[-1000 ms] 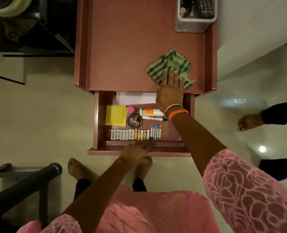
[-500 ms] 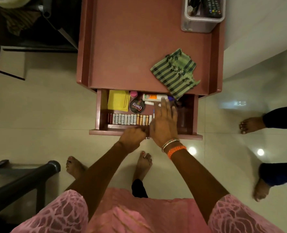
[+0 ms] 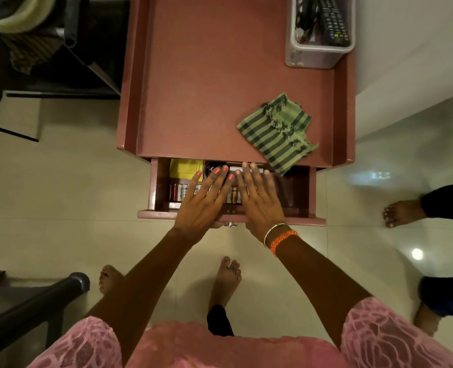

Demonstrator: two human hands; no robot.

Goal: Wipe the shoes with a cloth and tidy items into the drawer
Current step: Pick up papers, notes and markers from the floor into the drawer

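Striped cloth (image 3: 277, 131) lies on reddish cabinet top (image 3: 207, 88), tiled floor (image 3: 61, 195) around.

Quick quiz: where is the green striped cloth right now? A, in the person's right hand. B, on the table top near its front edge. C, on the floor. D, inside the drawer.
B: the green striped cloth lies on the table top, one corner overhanging the open drawer.

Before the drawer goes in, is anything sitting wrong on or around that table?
Yes: the striped cloth lies crumpled near the tabletop's front right, one corner hanging over the edge above the open drawer. Both hands, left and right, lie flat over the drawer's contents.
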